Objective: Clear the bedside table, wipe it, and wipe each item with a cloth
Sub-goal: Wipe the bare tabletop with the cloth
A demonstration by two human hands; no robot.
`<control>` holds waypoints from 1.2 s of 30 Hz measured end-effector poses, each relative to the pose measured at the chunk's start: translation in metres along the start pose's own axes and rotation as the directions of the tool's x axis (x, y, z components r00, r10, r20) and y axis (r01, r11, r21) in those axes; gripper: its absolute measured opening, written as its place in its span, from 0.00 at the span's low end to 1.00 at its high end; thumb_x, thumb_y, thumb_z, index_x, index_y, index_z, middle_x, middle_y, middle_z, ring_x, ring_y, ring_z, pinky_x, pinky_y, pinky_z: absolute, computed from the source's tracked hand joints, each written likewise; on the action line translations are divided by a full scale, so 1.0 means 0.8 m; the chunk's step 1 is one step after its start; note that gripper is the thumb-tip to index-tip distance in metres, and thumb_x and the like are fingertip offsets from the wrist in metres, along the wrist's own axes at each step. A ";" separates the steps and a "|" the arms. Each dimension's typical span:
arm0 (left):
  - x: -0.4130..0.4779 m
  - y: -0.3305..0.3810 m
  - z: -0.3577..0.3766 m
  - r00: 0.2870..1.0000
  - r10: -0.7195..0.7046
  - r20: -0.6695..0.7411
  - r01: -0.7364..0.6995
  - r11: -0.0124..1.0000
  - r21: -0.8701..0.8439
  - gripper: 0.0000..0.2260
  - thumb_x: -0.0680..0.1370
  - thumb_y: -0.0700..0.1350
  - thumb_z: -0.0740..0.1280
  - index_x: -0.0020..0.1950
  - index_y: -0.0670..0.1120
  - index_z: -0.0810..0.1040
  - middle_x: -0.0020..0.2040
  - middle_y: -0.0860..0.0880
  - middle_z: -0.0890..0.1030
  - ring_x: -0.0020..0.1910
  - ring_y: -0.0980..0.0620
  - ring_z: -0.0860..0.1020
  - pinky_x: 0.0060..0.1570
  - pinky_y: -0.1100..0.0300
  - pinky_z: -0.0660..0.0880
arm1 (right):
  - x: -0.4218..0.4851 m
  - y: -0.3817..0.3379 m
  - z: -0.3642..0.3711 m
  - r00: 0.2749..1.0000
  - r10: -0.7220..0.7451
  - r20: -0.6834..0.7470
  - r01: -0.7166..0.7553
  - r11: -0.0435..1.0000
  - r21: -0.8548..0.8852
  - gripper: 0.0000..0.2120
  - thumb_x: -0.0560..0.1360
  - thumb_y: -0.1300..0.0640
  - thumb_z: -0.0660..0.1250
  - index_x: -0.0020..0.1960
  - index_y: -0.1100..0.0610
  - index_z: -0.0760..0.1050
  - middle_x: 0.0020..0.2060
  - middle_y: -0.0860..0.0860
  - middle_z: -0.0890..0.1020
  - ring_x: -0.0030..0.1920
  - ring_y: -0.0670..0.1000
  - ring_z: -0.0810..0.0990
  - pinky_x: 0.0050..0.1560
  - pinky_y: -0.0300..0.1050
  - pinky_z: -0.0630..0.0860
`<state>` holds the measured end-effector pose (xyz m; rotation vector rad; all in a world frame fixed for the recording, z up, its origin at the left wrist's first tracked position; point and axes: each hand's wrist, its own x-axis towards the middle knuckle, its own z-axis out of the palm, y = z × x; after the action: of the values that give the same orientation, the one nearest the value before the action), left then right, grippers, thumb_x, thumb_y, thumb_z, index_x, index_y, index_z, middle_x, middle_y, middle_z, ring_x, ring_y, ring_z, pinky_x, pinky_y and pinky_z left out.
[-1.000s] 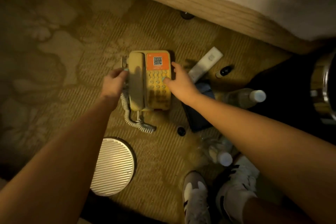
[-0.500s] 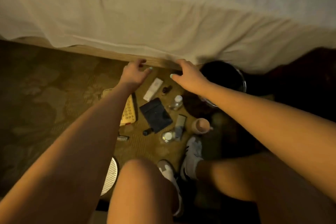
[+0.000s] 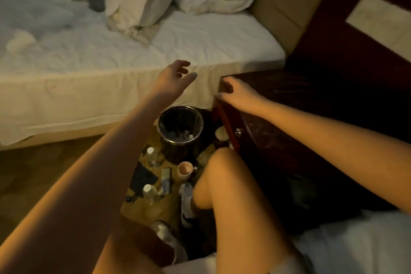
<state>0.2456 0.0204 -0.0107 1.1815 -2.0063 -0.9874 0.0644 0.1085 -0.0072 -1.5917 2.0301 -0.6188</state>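
The dark wooden bedside table (image 3: 295, 104) stands at the right, and nothing shows on its lit top. My right hand (image 3: 239, 95) rests on its front left corner with curled fingers and holds nothing. My left hand (image 3: 174, 77) hovers open in the air in front of the bed's side. On the carpet below lie the cleared items: a pink cup (image 3: 185, 169), a dark wallet (image 3: 142, 179), a remote (image 3: 166, 179) and two plastic bottles (image 3: 151, 192) (image 3: 152, 155). No cloth is in view.
A black waste bin (image 3: 180, 131) stands on the floor between the bed and the table. The bed (image 3: 111, 55) with white sheets and crumpled pillows fills the top left. My bare knees and white shoes (image 3: 185, 204) are at the bottom, next to the items.
My hands let go of the telephone on the floor and rose. The view lifted from the carpet to the bed and table; my right hand now touches the table's corner.
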 end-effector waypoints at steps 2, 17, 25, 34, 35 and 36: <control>-0.014 0.043 0.042 0.998 0.039 0.053 -0.036 0.998 -0.058 0.19 0.78 0.49 0.68 0.68 0.46 0.73 0.58 0.46 0.79 0.57 0.50 0.77 0.50 0.57 0.73 | -0.038 0.036 -0.045 0.997 0.048 -0.056 -0.048 0.999 -0.010 0.27 0.77 0.52 0.67 0.73 0.58 0.65 0.69 0.56 0.70 0.68 0.54 0.70 0.62 0.42 0.68; -0.197 0.094 0.318 0.909 -0.093 0.406 0.113 0.993 -0.026 0.15 0.80 0.45 0.67 0.65 0.44 0.76 0.55 0.48 0.80 0.51 0.53 0.78 0.41 0.67 0.73 | -0.313 0.257 -0.044 0.945 0.324 -0.042 -0.319 0.943 0.098 0.21 0.79 0.54 0.65 0.70 0.58 0.70 0.66 0.54 0.74 0.66 0.52 0.72 0.60 0.40 0.68; -0.240 0.054 0.342 0.841 -0.103 0.532 0.053 0.993 0.109 0.05 0.78 0.47 0.69 0.51 0.47 0.79 0.43 0.53 0.78 0.41 0.57 0.75 0.35 0.72 0.68 | -0.305 0.286 -0.007 0.958 0.281 0.051 -0.285 0.951 0.116 0.15 0.78 0.57 0.66 0.64 0.58 0.73 0.56 0.54 0.75 0.56 0.53 0.75 0.51 0.40 0.70; -0.199 0.109 0.328 0.888 0.089 0.451 0.035 0.965 -0.259 0.06 0.81 0.43 0.64 0.44 0.46 0.72 0.38 0.49 0.75 0.34 0.56 0.75 0.35 0.58 0.73 | -0.303 0.274 -0.093 0.986 0.017 -0.165 -0.007 0.998 0.057 0.10 0.75 0.56 0.69 0.44 0.60 0.69 0.45 0.53 0.76 0.45 0.50 0.74 0.47 0.46 0.70; -0.190 0.118 0.324 0.890 0.124 0.438 -0.006 0.965 -0.261 0.06 0.81 0.43 0.64 0.44 0.48 0.71 0.38 0.50 0.75 0.35 0.57 0.74 0.37 0.58 0.73 | -0.302 0.269 -0.105 0.986 0.027 -0.166 -0.015 0.997 0.072 0.11 0.76 0.55 0.69 0.43 0.59 0.68 0.41 0.51 0.74 0.40 0.50 0.73 0.43 0.45 0.68; -0.181 0.128 0.319 0.895 0.144 0.423 -0.032 0.965 -0.260 0.08 0.81 0.43 0.64 0.42 0.50 0.71 0.38 0.52 0.74 0.35 0.58 0.73 0.36 0.61 0.72 | -0.302 0.264 -0.116 0.983 0.036 -0.182 -0.018 0.995 0.101 0.12 0.76 0.53 0.68 0.42 0.57 0.68 0.38 0.50 0.72 0.37 0.50 0.71 0.40 0.44 0.66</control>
<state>0.0595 0.2593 -0.0820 0.7698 -2.1657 -1.5145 -0.1029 0.3955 -0.0419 -1.4944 2.1127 -0.8716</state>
